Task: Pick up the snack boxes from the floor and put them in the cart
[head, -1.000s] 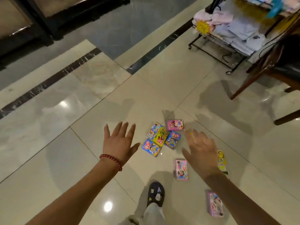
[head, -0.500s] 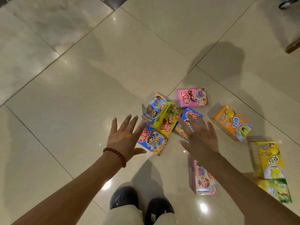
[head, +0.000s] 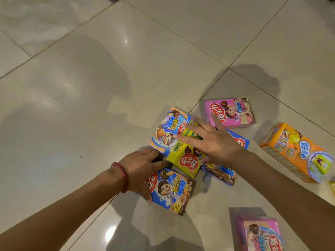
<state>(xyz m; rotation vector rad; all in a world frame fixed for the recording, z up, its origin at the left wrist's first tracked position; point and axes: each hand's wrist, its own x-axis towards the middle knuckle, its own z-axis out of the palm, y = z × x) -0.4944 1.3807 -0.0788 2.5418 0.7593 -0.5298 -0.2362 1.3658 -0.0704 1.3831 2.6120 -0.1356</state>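
Snack boxes clustered round yellow cardboard box on tiled floor; right hand flat, fingers spread, atop it; left hand grips blue box below it.

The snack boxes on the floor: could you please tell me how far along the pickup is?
Nothing looks done: no cart is in view. In hand: the left hand grips the near blue box, and the right hand spreads over the yellow box. Left: both pink boxes, the orange box and the other blue ones on the floor.
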